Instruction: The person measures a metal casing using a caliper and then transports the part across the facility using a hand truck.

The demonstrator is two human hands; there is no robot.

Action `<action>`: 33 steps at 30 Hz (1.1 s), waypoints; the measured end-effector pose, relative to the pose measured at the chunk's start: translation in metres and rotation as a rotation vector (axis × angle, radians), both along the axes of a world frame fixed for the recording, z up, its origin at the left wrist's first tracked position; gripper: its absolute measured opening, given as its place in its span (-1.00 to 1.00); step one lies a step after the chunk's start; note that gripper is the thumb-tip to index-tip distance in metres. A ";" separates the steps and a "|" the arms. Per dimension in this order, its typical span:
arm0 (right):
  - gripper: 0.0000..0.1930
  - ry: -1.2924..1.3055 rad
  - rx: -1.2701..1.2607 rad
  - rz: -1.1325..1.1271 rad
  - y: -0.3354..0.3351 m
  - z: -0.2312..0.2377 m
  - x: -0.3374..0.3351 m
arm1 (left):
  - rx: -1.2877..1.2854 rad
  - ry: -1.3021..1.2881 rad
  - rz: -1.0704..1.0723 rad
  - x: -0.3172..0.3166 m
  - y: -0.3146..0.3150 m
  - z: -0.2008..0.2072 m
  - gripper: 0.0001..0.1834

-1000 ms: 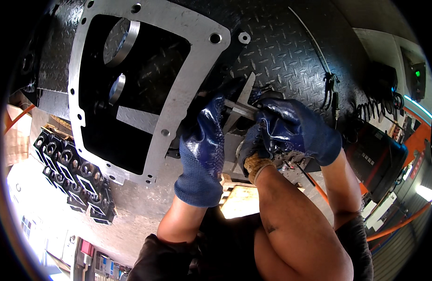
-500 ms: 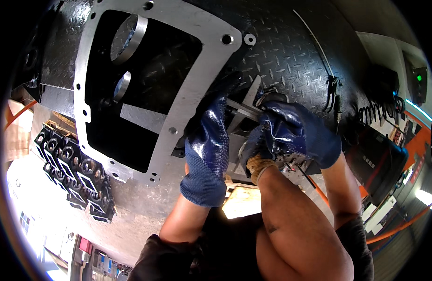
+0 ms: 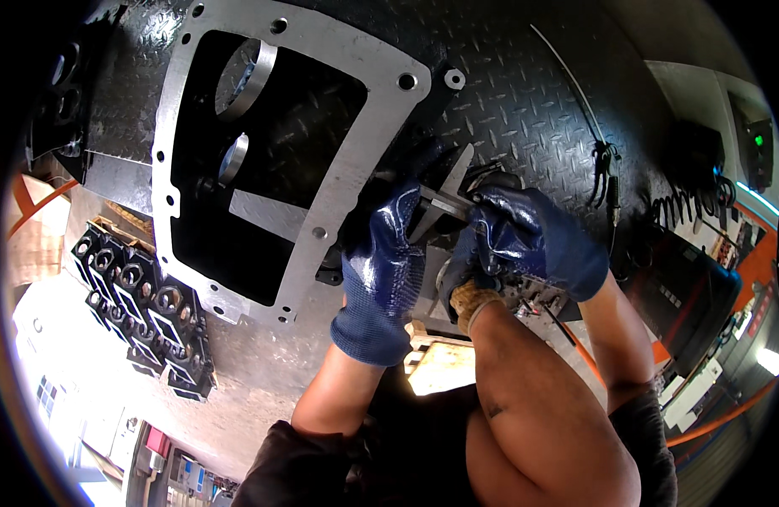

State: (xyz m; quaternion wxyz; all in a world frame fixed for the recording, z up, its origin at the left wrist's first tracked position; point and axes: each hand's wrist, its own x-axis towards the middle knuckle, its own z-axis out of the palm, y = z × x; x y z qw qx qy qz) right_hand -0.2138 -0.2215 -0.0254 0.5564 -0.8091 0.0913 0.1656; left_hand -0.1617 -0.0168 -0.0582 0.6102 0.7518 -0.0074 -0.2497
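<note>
My right hand (image 3: 537,239), in a blue coated glove, grips what looks like a steel vernier caliper (image 3: 447,203); its pointed jaws stick out to the left. Beside the near end of the caliper, my left hand (image 3: 384,266) wears a matching glove. Its thumb shows, while the other fingers curl away into shadow around something dark I cannot make out. Between my arms reaches another bare limb (image 3: 537,393), ending in a tan cuff (image 3: 474,302) below my right hand. I cannot tell whose it is.
A large grey metal frame (image 3: 343,182) with bolt holes lies left of my hands on a black treadplate surface (image 3: 520,110). Several black metal parts (image 3: 144,308) stand in rows at the lower left. A thin cable (image 3: 567,76) and a coiled hose (image 3: 685,205) are on the right.
The view has shifted slightly, so the metal frame sits a little further right and lower. My right hand keeps its grip on the caliper; my left hand stays close beside it.
</note>
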 end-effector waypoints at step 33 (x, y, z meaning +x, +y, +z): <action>-0.57 -0.066 0.011 0.034 0.009 0.003 0.010 | -0.010 -0.120 0.093 -0.007 -0.008 0.006 -0.40</action>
